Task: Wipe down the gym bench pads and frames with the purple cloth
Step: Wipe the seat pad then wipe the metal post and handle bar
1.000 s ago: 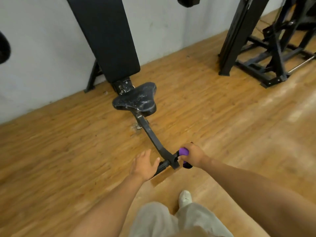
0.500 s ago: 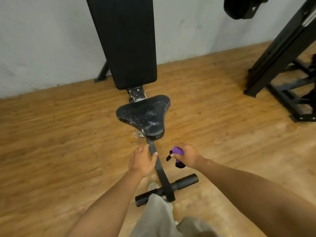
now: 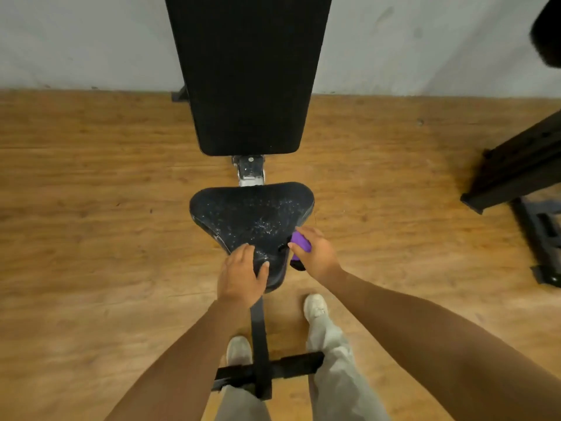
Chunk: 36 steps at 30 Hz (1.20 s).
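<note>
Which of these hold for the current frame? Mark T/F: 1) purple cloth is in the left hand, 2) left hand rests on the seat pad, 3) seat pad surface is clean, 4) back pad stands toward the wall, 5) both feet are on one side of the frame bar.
1) False. The purple cloth is bunched in the right hand, at the seat's right edge.
2) True. The left hand lies on the narrow near end of the seat pad.
3) False. The seat pad is covered in pale specks and scuffs.
4) True. The back pad rises beyond the seat, toward the wall.
5) False. The feet straddle the frame bar, one shoe on each side.
</note>
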Each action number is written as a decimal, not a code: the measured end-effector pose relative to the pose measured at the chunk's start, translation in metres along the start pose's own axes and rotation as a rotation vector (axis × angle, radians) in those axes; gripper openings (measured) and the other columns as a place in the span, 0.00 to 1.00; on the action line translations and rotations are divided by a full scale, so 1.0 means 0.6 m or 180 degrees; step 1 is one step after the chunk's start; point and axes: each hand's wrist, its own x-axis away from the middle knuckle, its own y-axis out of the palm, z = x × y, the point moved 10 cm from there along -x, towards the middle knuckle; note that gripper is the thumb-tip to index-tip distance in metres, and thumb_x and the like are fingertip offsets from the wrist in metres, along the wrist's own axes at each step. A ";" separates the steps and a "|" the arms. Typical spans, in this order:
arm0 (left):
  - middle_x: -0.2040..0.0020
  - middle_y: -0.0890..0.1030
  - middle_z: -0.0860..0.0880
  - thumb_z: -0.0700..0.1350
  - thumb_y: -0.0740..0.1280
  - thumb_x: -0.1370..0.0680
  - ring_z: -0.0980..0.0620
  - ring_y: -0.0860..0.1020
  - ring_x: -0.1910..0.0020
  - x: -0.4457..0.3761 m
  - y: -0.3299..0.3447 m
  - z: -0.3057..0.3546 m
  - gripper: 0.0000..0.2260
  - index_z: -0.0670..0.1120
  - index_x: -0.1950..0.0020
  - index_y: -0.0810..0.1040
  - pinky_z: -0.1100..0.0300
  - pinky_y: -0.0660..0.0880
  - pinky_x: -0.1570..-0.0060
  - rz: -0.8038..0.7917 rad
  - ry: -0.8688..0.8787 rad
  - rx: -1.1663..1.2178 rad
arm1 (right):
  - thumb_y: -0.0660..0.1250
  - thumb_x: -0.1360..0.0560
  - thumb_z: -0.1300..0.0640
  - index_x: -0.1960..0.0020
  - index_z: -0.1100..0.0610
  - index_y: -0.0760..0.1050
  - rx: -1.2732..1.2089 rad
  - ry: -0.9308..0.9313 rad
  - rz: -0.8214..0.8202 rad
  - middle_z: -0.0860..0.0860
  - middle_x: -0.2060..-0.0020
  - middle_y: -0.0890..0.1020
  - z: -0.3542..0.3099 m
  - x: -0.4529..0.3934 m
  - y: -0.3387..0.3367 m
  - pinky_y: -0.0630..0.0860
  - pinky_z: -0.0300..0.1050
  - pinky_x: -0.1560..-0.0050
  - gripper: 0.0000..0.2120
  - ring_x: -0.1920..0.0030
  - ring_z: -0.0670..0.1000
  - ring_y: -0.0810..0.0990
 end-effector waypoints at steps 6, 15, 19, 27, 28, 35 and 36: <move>0.22 0.56 0.46 0.54 0.55 0.18 0.48 0.53 0.23 -0.108 0.059 0.023 0.27 0.43 0.23 0.57 0.54 0.50 0.24 0.0339 -0.0327 0.0087 | 0.63 0.21 0.59 0.29 0.63 0.66 -0.0012 -0.0048 0.0072 0.57 0.30 0.65 0.048 -0.167 -0.016 0.54 0.12 0.52 0.22 0.32 0.54 0.67; 0.22 0.58 0.44 0.54 0.49 0.19 0.49 0.53 0.22 -0.163 0.122 0.026 0.27 0.41 0.23 0.59 0.50 0.48 0.24 0.0765 -0.0538 -0.0424 | 0.58 0.19 0.54 0.28 0.60 0.65 0.0822 -0.0583 0.0309 0.56 0.25 0.59 0.074 -0.324 0.045 0.42 0.46 0.24 0.21 0.24 0.57 0.52; 0.23 0.59 0.44 0.53 0.53 0.19 0.48 0.54 0.22 -0.163 0.121 0.028 0.27 0.40 0.24 0.61 0.48 0.52 0.25 0.0858 -0.0479 -0.0476 | 0.56 0.18 0.55 0.29 0.62 0.67 0.0835 -0.0481 0.0361 0.58 0.27 0.64 0.067 -0.419 0.036 0.55 0.49 0.25 0.20 0.26 0.58 0.60; 0.24 0.61 0.43 0.52 0.53 0.20 0.47 0.57 0.23 -0.166 0.121 0.028 0.27 0.39 0.25 0.64 0.45 0.55 0.25 0.0856 -0.0477 -0.0535 | 0.53 0.18 0.54 0.26 0.58 0.62 0.1079 -0.0822 0.0209 0.53 0.26 0.63 0.073 -0.418 0.040 0.54 0.45 0.26 0.21 0.25 0.54 0.58; 0.24 0.62 0.43 0.52 0.53 0.20 0.47 0.57 0.23 -0.166 0.121 0.028 0.27 0.39 0.25 0.64 0.45 0.55 0.25 0.0874 -0.0465 -0.0526 | 0.52 0.18 0.53 0.26 0.58 0.61 0.1204 -0.1013 0.0237 0.53 0.26 0.62 0.073 -0.385 0.046 0.52 0.47 0.24 0.22 0.24 0.54 0.55; 0.25 0.64 0.42 0.51 0.55 0.21 0.46 0.59 0.24 -0.166 0.118 0.029 0.26 0.38 0.27 0.66 0.44 0.57 0.26 0.1032 -0.0411 -0.0473 | 0.46 0.18 0.49 0.25 0.59 0.58 0.1640 -0.2080 -0.0452 0.53 0.25 0.59 0.054 -0.270 0.099 0.51 0.50 0.24 0.25 0.23 0.53 0.52; 0.25 0.64 0.42 0.51 0.55 0.21 0.46 0.59 0.24 -0.164 0.117 0.029 0.26 0.38 0.27 0.66 0.44 0.58 0.26 0.1042 -0.0416 -0.0466 | 0.48 0.18 0.50 0.25 0.58 0.59 0.1736 -0.2106 -0.0468 0.53 0.25 0.60 0.055 -0.298 0.094 0.50 0.50 0.24 0.24 0.24 0.53 0.53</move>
